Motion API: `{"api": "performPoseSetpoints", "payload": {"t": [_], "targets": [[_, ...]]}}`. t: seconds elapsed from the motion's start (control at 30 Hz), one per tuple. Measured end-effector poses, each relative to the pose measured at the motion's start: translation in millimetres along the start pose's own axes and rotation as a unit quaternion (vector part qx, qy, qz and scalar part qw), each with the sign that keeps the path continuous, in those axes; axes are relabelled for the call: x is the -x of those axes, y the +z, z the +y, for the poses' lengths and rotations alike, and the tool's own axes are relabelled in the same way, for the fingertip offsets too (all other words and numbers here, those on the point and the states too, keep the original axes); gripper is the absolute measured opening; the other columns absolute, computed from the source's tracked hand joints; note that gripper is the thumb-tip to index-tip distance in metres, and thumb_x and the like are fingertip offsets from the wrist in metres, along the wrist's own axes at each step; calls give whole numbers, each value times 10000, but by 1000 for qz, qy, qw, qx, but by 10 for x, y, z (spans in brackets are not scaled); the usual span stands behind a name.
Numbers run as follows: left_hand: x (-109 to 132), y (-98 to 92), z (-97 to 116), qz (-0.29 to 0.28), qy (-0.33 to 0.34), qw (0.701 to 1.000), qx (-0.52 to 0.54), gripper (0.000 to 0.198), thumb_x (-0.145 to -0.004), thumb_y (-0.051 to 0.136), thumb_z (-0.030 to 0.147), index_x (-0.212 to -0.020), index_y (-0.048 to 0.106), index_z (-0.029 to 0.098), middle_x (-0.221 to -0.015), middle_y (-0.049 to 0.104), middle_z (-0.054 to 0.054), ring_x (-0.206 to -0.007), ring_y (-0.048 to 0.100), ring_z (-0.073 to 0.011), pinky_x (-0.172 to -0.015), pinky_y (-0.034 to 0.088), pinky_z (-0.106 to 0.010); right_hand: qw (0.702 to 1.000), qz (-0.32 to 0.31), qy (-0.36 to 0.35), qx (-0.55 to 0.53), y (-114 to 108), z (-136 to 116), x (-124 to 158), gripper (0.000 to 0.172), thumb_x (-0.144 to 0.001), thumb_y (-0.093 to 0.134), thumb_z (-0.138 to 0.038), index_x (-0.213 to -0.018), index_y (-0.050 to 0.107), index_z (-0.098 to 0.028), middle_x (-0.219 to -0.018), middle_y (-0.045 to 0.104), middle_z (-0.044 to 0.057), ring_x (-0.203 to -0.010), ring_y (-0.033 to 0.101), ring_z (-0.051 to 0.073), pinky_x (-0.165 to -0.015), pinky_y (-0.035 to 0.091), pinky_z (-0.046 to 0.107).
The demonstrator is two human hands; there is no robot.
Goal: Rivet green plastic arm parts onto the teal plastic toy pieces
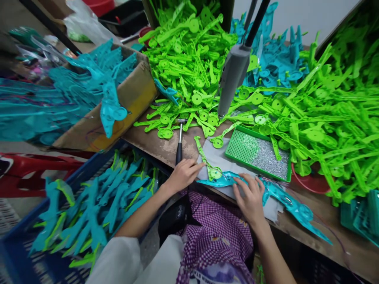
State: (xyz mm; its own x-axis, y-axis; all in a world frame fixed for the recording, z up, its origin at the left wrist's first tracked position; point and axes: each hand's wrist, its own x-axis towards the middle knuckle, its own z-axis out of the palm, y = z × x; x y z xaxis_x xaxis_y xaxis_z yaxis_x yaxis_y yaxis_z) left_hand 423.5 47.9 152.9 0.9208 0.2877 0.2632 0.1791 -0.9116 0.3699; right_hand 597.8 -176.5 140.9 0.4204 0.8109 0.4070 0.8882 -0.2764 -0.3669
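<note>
My left hand (186, 172) has its fingers pressed together at the edge of a lime-green plastic lever (204, 154) with a round disc end. That disc end lies over the left part of a long blue plastic piece (219, 181). My right hand (250, 191) grips this blue piece near its middle, with the fingers bent over its top. Farther right, a second blue plastic piece (303, 211) lies along the table edge. Both hands work over a pale cloth (272, 209). The left fingertips are partly hidden.
A hammer (179, 148) lies beyond my left hand. A grey electric screwdriver (233, 75) hangs above the table. A green tray (257, 152) holds small metal parts. Lime-green levers (189, 63) are heaped behind. A cardboard box (130, 88) and blue crate (23, 232) stand left.
</note>
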Motion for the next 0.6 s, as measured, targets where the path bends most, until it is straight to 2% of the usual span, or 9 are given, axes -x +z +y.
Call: {"api": "performPoseSetpoints", "payload": {"t": [0.1, 0.17, 0.23, 0.3, 0.33, 0.37, 0.47, 0.53, 0.6], "targets": [[-79, -281, -4, 82, -51, 992, 85, 276, -931, 511, 224, -1183, 624, 234, -938, 591, -40, -833, 577, -132, -775, 475, -261, 999, 9, 20, -48, -103, -71, 19, 203, -895, 549, -207, -1090, 599, -230, -1124, 636, 98, -1091, 584, 241, -967, 380, 465], [-250, -366, -87, 120, -77, 983, 113, 247, -903, 561, 227, -1132, 653, 232, -939, 587, -28, -817, 578, -120, -772, 478, -250, 995, 15, 23, -93, -110, -139, -31, 210, -888, 558, -201, -1092, 603, -226, -1104, 636, 98, -1068, 585, 235, -922, 423, 433], [-490, -327, -200, 122, -89, 980, 132, 211, -879, 588, 217, -1071, 675, 205, -885, 584, -18, -759, 574, -112, -730, 480, -242, 992, 18, 1, -128, -57, -212, -127, 219, -882, 563, -191, -1095, 606, -223, -1090, 642, 96, -1045, 592, 225, -895, 452, 409], [-720, -208, -278, 116, -107, 975, 157, 165, -868, 578, 177, -994, 684, 168, -817, 568, -11, -689, 571, -105, -639, 474, -219, 990, 5, -40, -136, 11, -266, -214, 228, -885, 554, -188, -1102, 612, -221, -1082, 654, 91, -1022, 605, 221, -883, 469, 401], [-803, -145, -293, 112, -108, 975, 157, 149, -864, 577, 167, -969, 683, 166, -808, 569, -12, -691, 574, -109, -645, 476, -223, 989, -3, -54, -134, 32, -280, -236, 231, -888, 549, -189, -1107, 615, -218, -1084, 658, 91, -1014, 611, 219, -880, 475, 399], [-857, -91, -295, 96, -80, 980, 156, 160, -872, 566, 161, -986, 678, 175, -845, 584, -21, -743, 589, -120, -693, 484, -236, 990, -8, -57, -133, 37, -286, -238, 231, -892, 544, -191, -1109, 618, -216, -1086, 660, 90, -1010, 616, 217, -877, 481, 395], [-845, -11, -293, 84, -13, 989, 123, 194, -897, 514, 139, -1009, 664, 188, -960, 603, -54, -902, 599, -157, -807, 483, -279, 989, -1, -4, -146, -25, -269, -159, 208, -902, 534, -199, -1086, 631, -215, -1064, 664, 87, -998, 624, 208, -859, 501, 375], [-746, -16, -325, 99, -29, 988, 116, 195, -885, 503, 105, -964, 664, 181, -947, 607, -55, -893, 605, -158, -793, 486, -277, 986, 7, 27, -163, -66, -254, -105, 200, -903, 534, -205, -1075, 635, -219, -1045, 665, 86, -995, 624, 210, -849, 508, 372], [-641, -48, -367, 124, -76, 980, 134, 183, -861, 514, 75, -901, 663, 173, -888, 612, -41, -837, 614, -147, -753, 491, -261, 983, 3, 19, -180, -53, -256, -95, 209, -895, 546, -201, -1083, 635, -225, -1042, 669, 82, -1000, 622, 216, -856, 507, 378]]}}
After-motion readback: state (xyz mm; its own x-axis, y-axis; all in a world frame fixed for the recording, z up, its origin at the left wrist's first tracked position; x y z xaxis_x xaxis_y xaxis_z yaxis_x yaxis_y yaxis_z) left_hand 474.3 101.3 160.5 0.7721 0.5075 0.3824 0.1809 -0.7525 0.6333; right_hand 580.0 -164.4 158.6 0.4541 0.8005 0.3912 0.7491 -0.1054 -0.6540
